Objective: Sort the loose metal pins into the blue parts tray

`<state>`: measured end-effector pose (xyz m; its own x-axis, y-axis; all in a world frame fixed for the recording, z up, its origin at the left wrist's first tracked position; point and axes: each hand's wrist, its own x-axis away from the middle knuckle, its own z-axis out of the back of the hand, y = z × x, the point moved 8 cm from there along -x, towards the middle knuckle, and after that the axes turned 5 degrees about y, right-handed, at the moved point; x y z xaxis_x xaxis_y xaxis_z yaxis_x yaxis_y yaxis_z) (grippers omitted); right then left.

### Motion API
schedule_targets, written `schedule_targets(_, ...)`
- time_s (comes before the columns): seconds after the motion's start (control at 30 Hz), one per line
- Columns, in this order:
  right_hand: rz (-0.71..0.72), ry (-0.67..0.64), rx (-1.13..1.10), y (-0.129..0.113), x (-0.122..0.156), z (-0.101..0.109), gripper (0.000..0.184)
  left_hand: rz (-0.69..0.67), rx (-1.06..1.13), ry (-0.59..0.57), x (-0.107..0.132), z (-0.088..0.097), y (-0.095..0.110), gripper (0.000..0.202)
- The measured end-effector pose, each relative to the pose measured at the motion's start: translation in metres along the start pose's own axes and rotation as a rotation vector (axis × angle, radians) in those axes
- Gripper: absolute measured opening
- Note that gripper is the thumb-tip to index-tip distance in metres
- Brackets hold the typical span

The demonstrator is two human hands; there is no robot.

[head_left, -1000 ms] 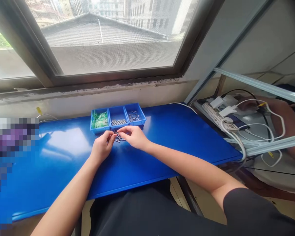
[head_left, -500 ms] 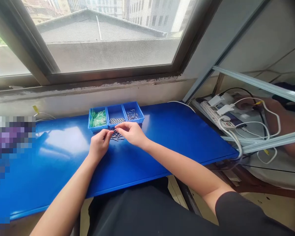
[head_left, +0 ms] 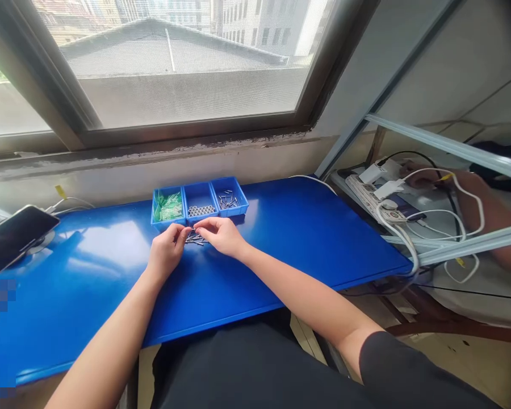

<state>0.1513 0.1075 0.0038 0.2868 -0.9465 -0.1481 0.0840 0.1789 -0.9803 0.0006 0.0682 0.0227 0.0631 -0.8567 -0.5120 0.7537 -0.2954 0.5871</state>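
My left hand [head_left: 167, 250] and my right hand [head_left: 223, 236] meet fingertip to fingertip just in front of three joined blue bins [head_left: 237, 211]. Both are closed in a pinch; whatever is between the fingers is too small to make out. Under the fingertips, a loose pile of thin metal pins or screws [head_left: 196, 239] lies on the blue table [head_left: 281, 244]. Green pieces [head_left: 168, 205] fill the left bin. Small round metal rings or nuts [head_left: 201, 211] line the front of the middle bin. Slim metal pieces [head_left: 227, 201] lie scattered in the right bin.
A phone [head_left: 17, 238] on a stand is at the table's left end. To the right, a power strip [head_left: 372, 196] with plugs and white cables sits behind a metal frame [head_left: 443, 145]. Another person's arm [head_left: 483, 196] reaches in there. A window [head_left: 187, 85] is behind the table.
My hands remain pinched together, fingertips now slightly closer. The view has shifted slightly, moving the scene a little left. The phone at left, pixelated before, now shows.
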Motion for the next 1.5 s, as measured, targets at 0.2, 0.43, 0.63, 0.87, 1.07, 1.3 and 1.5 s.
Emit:
schedule_targets(0.2, 0.053, 0.03, 0.097, -0.004, 0.005, 0.002, 0.018, 0.054, 0.105, -0.002, -0.005, 0.0, -0.007, 0.033)
schedule_targets(0.43, 0.043, 0.089, 0.077, -0.004, 0.004, 0.009, 0.017, 0.003, 0.127, -0.058, -0.002, -0.002, 0.005, 0.025)
schedule_targets(0.63, 0.063, 0.087, 0.084, -0.005, 0.004, 0.009, 0.019, 0.005, 0.126, -0.04, -0.002, -0.001, 0.004, 0.022)
schedule_targets(0.87, 0.11, 0.077, 0.121, -0.012, 0.007, 0.008, 0.018, -0.005, 0.078, -0.036, -0.003, 0.002, 0.004, 0.026)
schedule_targets(1.07, 0.129, 0.072, 0.123, -0.013, 0.008, 0.007, 0.018, 0.004, 0.075, -0.045, -0.003, 0.002, 0.003, 0.031)
schedule_targets(1.3, 0.129, 0.083, 0.127, -0.015, 0.011, 0.006, 0.018, 0.022, 0.11, -0.063, -0.002, 0.001, 0.003, 0.026)
schedule_targets(1.5, 0.088, 0.091, 0.1, -0.013, 0.009, 0.008, 0.017, 0.009, 0.153, -0.096, 0.0, -0.002, 0.005, 0.021)
